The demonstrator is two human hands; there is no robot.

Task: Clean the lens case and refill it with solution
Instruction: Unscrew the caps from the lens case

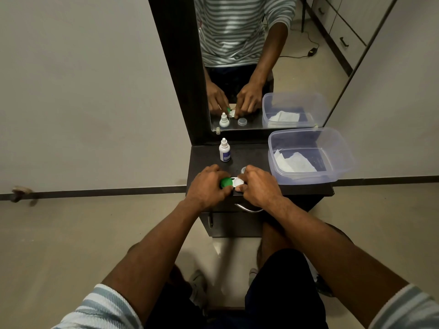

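Here we are at the dark table (204,160), early in the job as we judge it: the lens case (234,182) is being opened, with cleaning and refilling yet to come. At two o'clock from the case sits the clear tub (342,160) with a white tissue (294,162) lying inside it. At twelve o'clock, well back toward the mirror (297,55), the solution bottle (224,150) stands upright and capped. Our left hand (207,186) has its grip curled round the green cap (226,182) at the nine o'clock end of the case. Our right hand (257,186) holds the white end at three o'clock, fingers bent over it; how tightly, we cannot tell. A loose clear cap (243,170) lies just beyond the right knuckles. Next, we reckon, the green cap needs twisting off while the right hand keeps the case from turning on the table.
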